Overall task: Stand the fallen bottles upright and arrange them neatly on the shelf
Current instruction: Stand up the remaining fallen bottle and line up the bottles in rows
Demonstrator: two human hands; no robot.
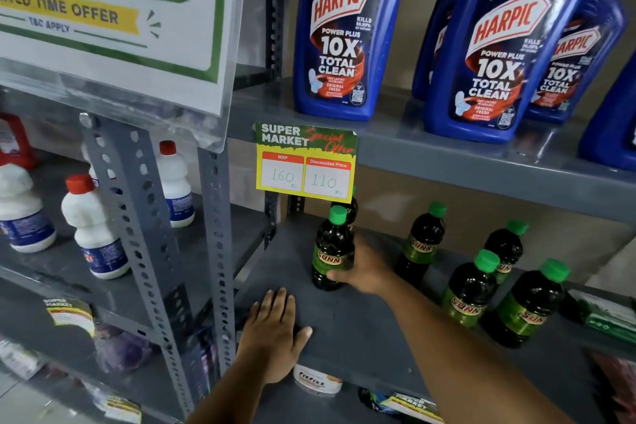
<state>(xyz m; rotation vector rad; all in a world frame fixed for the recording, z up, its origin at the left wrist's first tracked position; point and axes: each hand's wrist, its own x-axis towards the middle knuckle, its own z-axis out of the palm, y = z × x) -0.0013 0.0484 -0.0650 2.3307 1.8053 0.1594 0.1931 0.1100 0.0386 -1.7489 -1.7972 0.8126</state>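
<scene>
A person's right hand (364, 268) wraps around an upright green-capped Sunny bottle (333, 248) at the left end of the grey shelf (361, 330), under a discount price tag (305, 162). The left hand (273, 330) lies flat, fingers spread, on the shelf's front edge, holding nothing. Four more Sunny bottles (471, 289) stand to the right.

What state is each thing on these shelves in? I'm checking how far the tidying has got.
Sunny bottle in hand: upright, capped, gripped near its base.
Right hand: closed around that bottle.
Left hand: flat on the shelf, holding nothing.
Other Sunny bottles: upright, capped, loosely spaced.
Harpic bottles: upright on the upper shelf.
White bottles: upright, red caps on.
Price tag: hanging from the shelf edge.
</scene>
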